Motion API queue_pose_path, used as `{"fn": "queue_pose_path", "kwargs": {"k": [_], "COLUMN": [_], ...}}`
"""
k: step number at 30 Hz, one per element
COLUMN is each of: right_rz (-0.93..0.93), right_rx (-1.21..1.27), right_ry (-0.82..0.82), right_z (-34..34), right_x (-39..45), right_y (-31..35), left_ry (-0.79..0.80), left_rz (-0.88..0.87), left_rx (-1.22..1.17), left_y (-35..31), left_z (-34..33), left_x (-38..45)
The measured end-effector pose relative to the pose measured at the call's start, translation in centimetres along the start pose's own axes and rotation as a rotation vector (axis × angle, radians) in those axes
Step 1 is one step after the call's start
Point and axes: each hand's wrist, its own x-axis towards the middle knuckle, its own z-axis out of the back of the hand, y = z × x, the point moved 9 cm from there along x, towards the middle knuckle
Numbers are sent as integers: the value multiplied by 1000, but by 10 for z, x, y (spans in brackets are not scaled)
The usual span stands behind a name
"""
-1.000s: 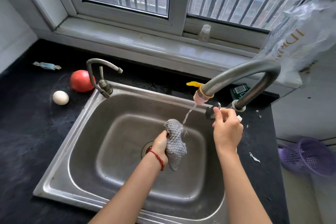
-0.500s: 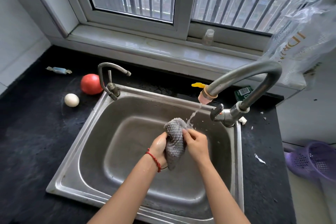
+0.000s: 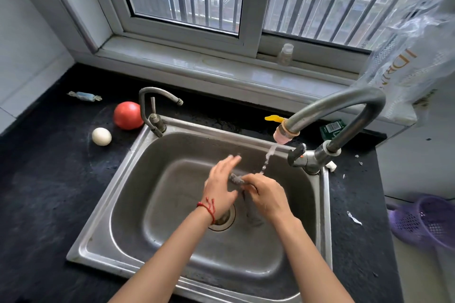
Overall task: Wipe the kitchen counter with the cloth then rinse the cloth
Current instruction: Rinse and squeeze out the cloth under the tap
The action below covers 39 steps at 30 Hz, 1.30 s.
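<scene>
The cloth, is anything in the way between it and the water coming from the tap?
Nothing visible blocks it. The cloth sits between the left hand and right hand, over the sink. The water stream from the big tap falls freely and lands right by the cloth's upper edge.

Cloth [image 3: 236, 179]: grey, textured weave, bunched into a narrow wad and held over the steel sink [image 3: 128, 194] basin between the left hand [image 3: 220, 189] and the right hand [image 3: 267, 195], so that only a short strip at its top shows clearly; a darker length seems to hang below the right hand, too blurred to confirm. Water falls from the pink-tipped faucet [image 3: 334, 108] spout and meets the cloth at its right end. Tabletop [image 3: 49, 192]: black, speckled, matte surface surrounding the sink on the left, back and right sides, with small pale scraps lying on its right part.
</scene>
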Motion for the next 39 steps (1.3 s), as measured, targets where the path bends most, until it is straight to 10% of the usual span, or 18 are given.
{"fn": "queue_pose_path", "kwargs": {"k": [5, 14, 22, 28, 39], "right_rz": [-18, -319, -956, -658, -657], "right_rx": [5, -67, 1191, 909, 1766], "right_ry": [74, 281, 2, 12, 91], "right_z": [2, -6, -41, -13, -14], "right_x": [-7, -22, -27, -11, -9], "right_y": [-13, -63, -52, -55, -38], "left_ry": [167, -74, -62, 81, 285], "left_rz": [-153, -114, -17, -51, 55], "left_rx": [334, 41, -21, -350, -279], "left_y": [-18, -14, -34, -15, -7], "left_z": [-6, 19, -8, -17, -48], "left_x": [11, 8, -10, -19, -1]}}
